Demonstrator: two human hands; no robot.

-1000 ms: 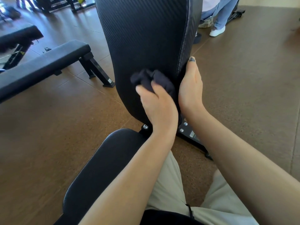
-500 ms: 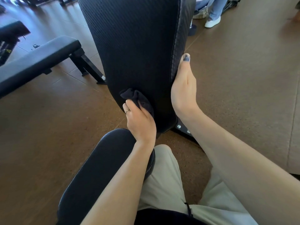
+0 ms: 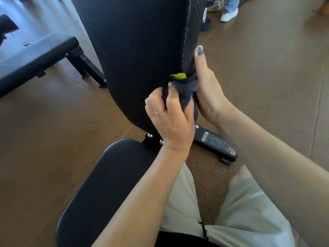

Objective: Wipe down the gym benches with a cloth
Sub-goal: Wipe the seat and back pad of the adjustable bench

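Observation:
A black upright backrest pad [image 3: 138,56] of a gym bench rises in front of me, with its seat pad [image 3: 106,184] below, where I sit. My left hand [image 3: 170,120] grips a bunched dark cloth [image 3: 185,88] with a yellow-green patch and presses it against the lower right edge of the backrest. My right hand [image 3: 208,86] lies along the pad's right side edge, thumb pointing up, fingers hidden behind the pad.
A second flat black bench [image 3: 35,57] stands at the left on the brown floor [image 3: 267,77]. The bench's base bar with a label [image 3: 215,143] lies below my hands. A person's legs and white shoe [image 3: 229,15] show at the far upper right.
My left hand with the cloth has swept from the lower left of the backrest across to its lower right edge, beside my right hand. The right hand stays on the side edge.

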